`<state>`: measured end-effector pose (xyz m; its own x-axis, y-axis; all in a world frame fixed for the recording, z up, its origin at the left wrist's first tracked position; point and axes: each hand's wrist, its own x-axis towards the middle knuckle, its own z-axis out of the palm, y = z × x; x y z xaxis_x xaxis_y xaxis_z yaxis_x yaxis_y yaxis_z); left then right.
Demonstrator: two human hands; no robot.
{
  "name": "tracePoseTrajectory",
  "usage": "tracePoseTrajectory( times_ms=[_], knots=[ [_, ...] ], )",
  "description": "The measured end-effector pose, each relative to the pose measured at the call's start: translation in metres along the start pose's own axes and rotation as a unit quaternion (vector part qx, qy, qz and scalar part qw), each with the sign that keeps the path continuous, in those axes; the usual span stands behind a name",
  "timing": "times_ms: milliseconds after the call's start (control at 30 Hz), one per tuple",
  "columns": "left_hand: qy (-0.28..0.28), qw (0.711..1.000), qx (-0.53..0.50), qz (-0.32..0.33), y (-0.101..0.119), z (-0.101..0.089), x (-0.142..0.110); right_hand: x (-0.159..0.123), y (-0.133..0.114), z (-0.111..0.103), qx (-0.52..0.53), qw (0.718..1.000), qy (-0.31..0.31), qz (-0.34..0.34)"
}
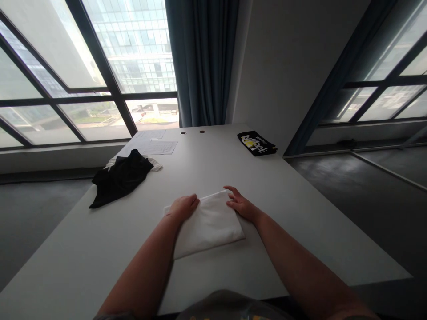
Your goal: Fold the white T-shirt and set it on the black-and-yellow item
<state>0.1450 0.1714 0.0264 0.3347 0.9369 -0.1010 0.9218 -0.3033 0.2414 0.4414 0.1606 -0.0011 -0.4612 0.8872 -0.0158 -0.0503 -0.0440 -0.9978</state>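
A folded white garment (211, 224), possibly a T-shirt, lies flat on the table in front of me. My left hand (184, 207) rests over its far left part, fingers curled down together at the far edge. At the far right corner, my right hand (240, 203) touches the fabric with its fingers spread apart. The wrist and palm of the left hand hide the garment's left side.
On the white table (293, 226), a crumpled black garment (122, 178) lies at left over some white fabric (155, 164). Behind it are paper sheets (163, 147). A folded black garment (256, 143) with white and yellow print sits at the back right. A blue curtain (203, 62) hangs beyond.
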Motion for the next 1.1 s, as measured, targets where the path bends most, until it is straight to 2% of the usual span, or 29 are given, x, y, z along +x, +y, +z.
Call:
tracePoseTrajectory(
  times_ms=[133,267,400,567,733,833,967,1100],
  knots=[
    [0.013,1.0,0.001,-0.02,-0.005,-0.002,0.0,-0.004,0.002,-0.008,-0.064,0.996,-0.047,0.05],
    [0.02,1.0,0.003,-0.023,-0.007,-0.003,0.0,0.001,0.004,-0.005,-0.089,0.993,-0.07,0.038],
    [0.021,1.0,-0.006,-0.021,-0.01,-0.006,-0.002,0.003,0.004,0.005,-0.134,0.99,-0.045,0.0],
    [0.006,1.0,-0.009,-0.001,-0.028,-0.009,-0.017,0.001,0.007,0.01,-0.12,0.993,-0.015,0.008],
    [0.015,0.999,-0.005,-0.05,-0.046,-0.009,-0.035,0.001,0.002,0.009,-0.115,0.993,-0.007,0.015],
    [0.014,0.998,0.0,-0.069,-0.051,-0.007,-0.039,0.004,-0.003,0.009,-0.102,0.994,-0.033,0.017],
    [0.023,0.996,0.0,-0.084,-0.056,-0.007,-0.039,0.013,-0.008,0.01,-0.128,0.986,-0.106,0.024],
    [0.033,0.992,-0.002,-0.119,-0.067,-0.008,-0.037,0.027,-0.016,0.01,-0.194,0.974,-0.112,0.024]
  ],
)
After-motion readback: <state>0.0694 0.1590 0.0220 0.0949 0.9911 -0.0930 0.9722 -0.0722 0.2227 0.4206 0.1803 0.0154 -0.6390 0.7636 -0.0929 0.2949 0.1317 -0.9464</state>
